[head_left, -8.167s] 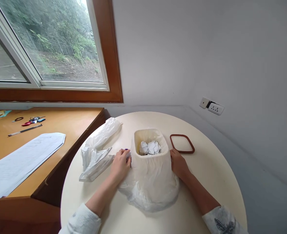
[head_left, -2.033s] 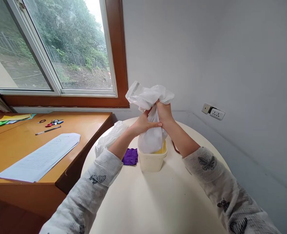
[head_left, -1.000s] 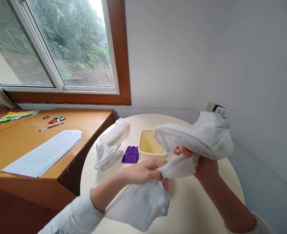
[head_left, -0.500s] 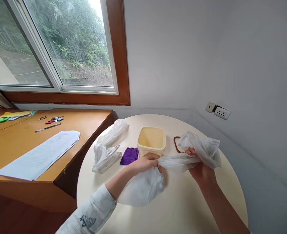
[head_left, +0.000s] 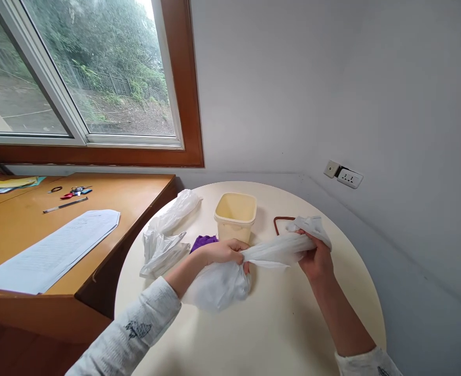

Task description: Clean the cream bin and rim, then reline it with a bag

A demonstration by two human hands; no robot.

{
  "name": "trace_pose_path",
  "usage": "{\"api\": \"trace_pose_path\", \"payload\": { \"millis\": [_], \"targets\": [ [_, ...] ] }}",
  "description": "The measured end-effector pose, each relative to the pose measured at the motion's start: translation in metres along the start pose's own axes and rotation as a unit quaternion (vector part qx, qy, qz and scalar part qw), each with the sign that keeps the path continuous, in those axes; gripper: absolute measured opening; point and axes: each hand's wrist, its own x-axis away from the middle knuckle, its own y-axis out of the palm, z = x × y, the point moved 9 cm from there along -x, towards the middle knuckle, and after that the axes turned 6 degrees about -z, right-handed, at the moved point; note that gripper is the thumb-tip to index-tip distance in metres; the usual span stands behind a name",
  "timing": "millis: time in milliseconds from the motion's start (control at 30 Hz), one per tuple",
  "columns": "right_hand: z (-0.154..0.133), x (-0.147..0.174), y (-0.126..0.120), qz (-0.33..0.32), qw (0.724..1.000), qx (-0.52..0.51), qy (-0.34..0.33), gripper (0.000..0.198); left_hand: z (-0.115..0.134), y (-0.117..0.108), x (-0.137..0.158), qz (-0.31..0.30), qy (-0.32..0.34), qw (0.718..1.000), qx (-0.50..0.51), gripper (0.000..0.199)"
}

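Note:
A white plastic bag is stretched between my two hands above the round table. My left hand is closed on its gathered left part, and a puffed-out portion hangs below that hand. My right hand grips the other end, where a crumpled bunch sticks out past the fingers. Just behind my left hand stands a cream plastic container, open at the top. A folded purple cloth lies beside it, partly hidden by my left hand. Behind the bag's right end is a brown-red frame-like loop, partly covered.
More crumpled white plastic bags lie on the left of the round cream table. A wooden desk to the left holds papers, a pen and keys. A wall socket is at right.
The bag's bunch at my right hand is smaller, and the bag is drawn straighter between my hands. My view has shifted slightly to the right.

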Motion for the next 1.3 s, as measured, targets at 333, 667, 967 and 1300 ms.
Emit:
{"api": "trace_pose_path", "payload": {
  "millis": [333,667,967,1300],
  "targets": [
    [0.000,-0.006,-0.032,0.040,0.995,0.068,0.061,0.036,-0.001,0.009,0.013,-0.013,-0.071,0.978,-0.195,0.029],
    [-0.044,-0.008,-0.039,0.061,0.937,0.343,-0.027,0.070,0.003,0.034,0.016,-0.105,-0.099,0.955,-0.260,0.041],
    [-0.086,0.040,0.056,-0.060,0.777,0.565,-0.270,0.041,0.018,0.029,0.020,-0.062,-0.009,0.976,-0.206,0.014],
    [0.044,0.112,0.125,-0.451,0.561,0.688,-0.096,0.086,0.033,0.040,0.023,-0.057,0.026,0.980,-0.189,0.017]
  ]
}}
